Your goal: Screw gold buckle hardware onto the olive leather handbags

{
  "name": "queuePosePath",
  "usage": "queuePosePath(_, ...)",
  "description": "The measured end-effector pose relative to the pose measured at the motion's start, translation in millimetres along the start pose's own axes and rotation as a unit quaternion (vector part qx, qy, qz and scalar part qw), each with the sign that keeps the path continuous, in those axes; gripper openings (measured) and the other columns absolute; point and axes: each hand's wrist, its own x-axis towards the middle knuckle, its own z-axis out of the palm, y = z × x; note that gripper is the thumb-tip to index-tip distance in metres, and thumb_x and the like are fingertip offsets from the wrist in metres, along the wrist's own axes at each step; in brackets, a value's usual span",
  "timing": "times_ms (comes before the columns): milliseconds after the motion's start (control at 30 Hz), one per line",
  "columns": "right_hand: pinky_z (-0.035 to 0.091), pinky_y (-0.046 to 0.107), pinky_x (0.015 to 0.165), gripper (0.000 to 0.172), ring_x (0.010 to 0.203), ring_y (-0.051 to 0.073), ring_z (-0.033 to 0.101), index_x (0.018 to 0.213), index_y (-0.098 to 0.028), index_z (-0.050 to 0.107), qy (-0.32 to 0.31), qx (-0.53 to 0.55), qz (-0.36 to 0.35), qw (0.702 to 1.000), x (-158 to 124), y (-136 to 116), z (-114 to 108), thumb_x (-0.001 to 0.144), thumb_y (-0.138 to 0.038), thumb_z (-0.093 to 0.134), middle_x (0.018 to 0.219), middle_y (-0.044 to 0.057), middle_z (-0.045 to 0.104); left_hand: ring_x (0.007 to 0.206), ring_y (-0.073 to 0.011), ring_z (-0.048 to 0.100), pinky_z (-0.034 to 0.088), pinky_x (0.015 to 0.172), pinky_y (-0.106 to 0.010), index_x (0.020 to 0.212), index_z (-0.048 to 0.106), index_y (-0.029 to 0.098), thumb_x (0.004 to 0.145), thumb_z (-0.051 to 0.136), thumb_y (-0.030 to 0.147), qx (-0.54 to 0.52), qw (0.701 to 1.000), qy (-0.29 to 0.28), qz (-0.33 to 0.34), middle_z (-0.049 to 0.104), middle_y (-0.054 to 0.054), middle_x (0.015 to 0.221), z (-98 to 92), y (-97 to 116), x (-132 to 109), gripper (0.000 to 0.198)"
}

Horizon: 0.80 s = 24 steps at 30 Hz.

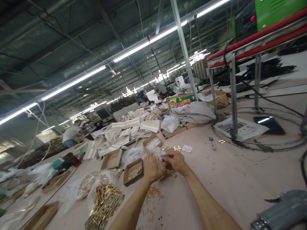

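Note:
My left hand [153, 168] is closed against a clear plastic bag [159, 154], its fingers pointing away from me. From the other side my right hand [177, 162] pinches the same bag, thumb and fingers drawn together. Part of the bag and what is in it are hidden by the hands. Small gold-coloured metal pieces [154, 193] lie scattered on the table just below my hands. Beside my left hand stands a small cardboard box [141, 174] with small metal pieces in it. Gold buckles [177, 148] and a white label [187, 148] lie beyond my right hand.
Gold metal frames [105, 201] spill from a plastic bag at left. Another shallow box [111, 159] and piled beige fabric pieces [129, 127] lie beyond. To the right are pink-handled snippers [212, 144], a metal stand [235, 95] and a grey machine [283, 210].

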Motion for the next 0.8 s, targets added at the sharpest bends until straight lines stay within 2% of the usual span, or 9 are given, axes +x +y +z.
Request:
queuePosePath(67, 0.056, 0.03, 0.079, 0.016, 0.085, 0.02, 0.068, 0.083, -0.019, 0.083, -0.028, 0.0, -0.004, 1.0, -0.1, -2.8, 3.3, 0.078, -0.034, 0.081, 0.086, 0.004, 0.074, 0.114, -0.0403, 0.061, 0.038, 0.105, -0.046, 0.09, 0.074, 0.021, 0.061, 0.081, 0.025, -0.012, 1.0, -0.005, 0.013, 0.073, -0.014, 0.104, 6.2, -1.0, 4.7, 0.03)
queuePosePath(133, 0.058, 0.033, 0.079, 0.021, 0.085, 0.023, 0.07, 0.084, -0.018, 0.083, -0.019, 0.035, 0.01, 0.999, 0.0, -4.2, -3.3, 0.075, -0.037, 0.084, 0.09, 0.006, 0.076, 0.093, -0.035, 0.067, 0.045, 0.092, -0.043, 0.077, 0.072, 0.021, 0.071, 0.068, 0.019, -0.035, 0.999, 0.007, -0.008, 0.073, -0.012, 0.085, 13.2, -5.6, 12.0, 0.008)
queuePosePath(233, 0.059, 0.035, 0.072, 0.033, 0.078, 0.023, 0.07, 0.09, -0.015, 0.083, 0.113, 0.113, 0.033, 0.987, 0.4, -3.9, -30.6, 0.072, -0.042, 0.087, 0.089, 0.01, 0.076, 0.08, -0.0328, 0.067, 0.047, 0.081, -0.041, 0.074, 0.068, 0.02, 0.075, 0.061, 0.017, -0.076, 0.991, 0.078, -0.072, 0.072, -0.013, 0.077, 19.0, -15.5, 23.2, 0.008)
queuePosePath(300, 0.058, 0.032, 0.067, 0.033, 0.072, 0.02, 0.067, 0.087, -0.014, 0.081, 0.214, 0.139, 0.027, 0.967, 0.8, -2.2, -51.0, 0.071, -0.043, 0.086, 0.082, 0.008, 0.075, 0.087, -0.0334, 0.067, 0.048, 0.085, -0.042, 0.077, 0.067, 0.019, 0.077, 0.061, 0.019, -0.114, 0.978, 0.138, -0.108, 0.072, -0.014, 0.082, 18.9, -21.8, 28.1, 0.006)
queuePosePath(367, 0.057, 0.028, 0.063, 0.031, 0.067, 0.016, 0.064, 0.082, -0.015, 0.079, 0.27, 0.146, 0.016, 0.952, 1.5, 0.4, -64.6, 0.071, -0.043, 0.086, 0.078, 0.006, 0.073, 0.094, -0.032, 0.067, 0.049, 0.089, -0.041, 0.08, 0.066, 0.02, 0.079, 0.063, 0.022, -0.166, 0.96, 0.182, -0.135, 0.072, -0.012, 0.087, 17.3, -27.1, 30.5, 0.004)
queuePosePath(467, 0.055, 0.027, 0.057, 0.028, 0.061, 0.014, 0.06, 0.076, -0.014, 0.076, 0.307, 0.156, 0.022, 0.939, 3.0, 4.6, -68.1, 0.067, -0.039, 0.086, 0.074, 0.005, 0.071, 0.093, -0.0286, 0.067, 0.052, 0.087, -0.039, 0.082, 0.063, 0.02, 0.079, 0.065, 0.024, -0.255, 0.919, 0.233, -0.19, 0.07, -0.007, 0.084, 15.4, -33.2, 31.8, 0.005)
queuePosePath(600, 0.052, 0.025, 0.051, 0.027, 0.055, 0.013, 0.058, 0.071, -0.013, 0.075, 0.326, 0.159, 0.046, 0.931, 4.6, 7.6, -60.3, 0.063, -0.036, 0.086, 0.068, 0.004, 0.07, 0.076, -0.0231, 0.066, 0.056, 0.075, -0.039, 0.083, 0.053, 0.021, 0.076, 0.069, 0.016, -0.366, 0.836, 0.296, -0.283, 0.062, 0.0, 0.073, 13.6, -36.0, 34.5, 0.018)
queuePosePath(700, 0.05, 0.024, 0.049, 0.025, 0.052, 0.013, 0.057, 0.069, -0.013, 0.074, 0.347, 0.156, 0.056, 0.923, 5.1, 8.4, -60.6, 0.061, -0.034, 0.084, 0.064, 0.003, 0.069, 0.067, -0.0181, 0.063, 0.056, 0.069, -0.034, 0.084, 0.052, 0.02, 0.076, 0.067, 0.01, -0.438, 0.782, 0.318, -0.311, 0.059, 0.003, 0.071, 9.9, -31.6, 38.7, 0.019)
queuePosePath(800, 0.049, 0.024, 0.047, 0.025, 0.051, 0.012, 0.056, 0.069, -0.014, 0.072, 0.371, 0.15, 0.06, 0.914, 5.5, 9.2, -65.3, 0.061, -0.035, 0.082, 0.063, 0.002, 0.068, 0.061, -0.0145, 0.061, 0.056, 0.067, -0.03, 0.081, 0.055, 0.017, 0.078, 0.064, 0.007, -0.498, 0.747, 0.312, -0.311, 0.06, 0.001, 0.071, 5.1, -22.0, 44.9, 0.013)
